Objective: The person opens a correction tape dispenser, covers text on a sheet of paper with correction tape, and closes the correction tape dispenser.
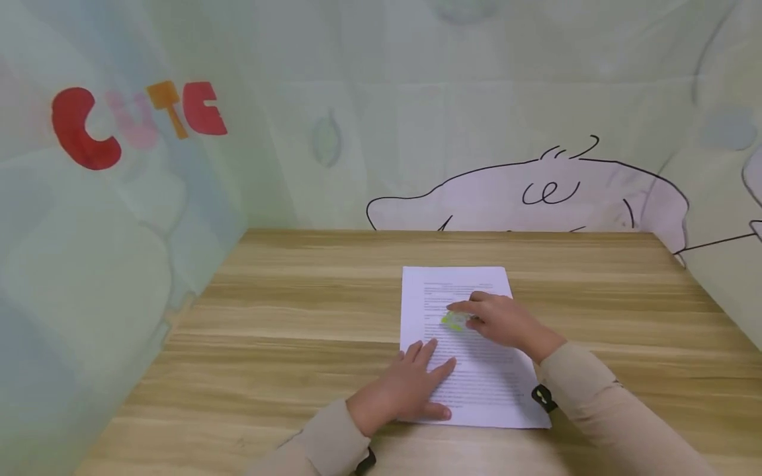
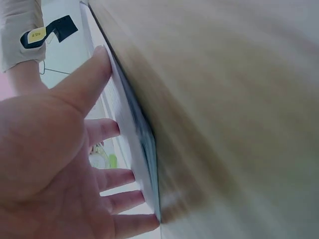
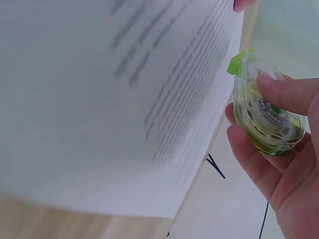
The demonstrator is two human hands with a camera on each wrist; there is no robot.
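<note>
A stack of printed paper [image 1: 476, 390] lies on the wooden table, its lines of text running across the page. My left hand [image 1: 407, 387] rests on the lower left of the sheet with fingers spread. The left wrist view shows the left fingertips [image 2: 117, 177] on the page near the stack's edge. My right hand [image 1: 500, 318] is over the upper middle of the page and grips a clear and green correction tape [image 3: 269, 112] between thumb and fingers. Its green tip [image 3: 239, 62] points toward the printed text.
The wooden table [image 1: 286, 297] extends to both sides of the paper. A printed cloth backdrop [image 1: 333, 132] rises behind its far edge and along the left. Dark straps [image 1: 543, 398] show at the sleeves.
</note>
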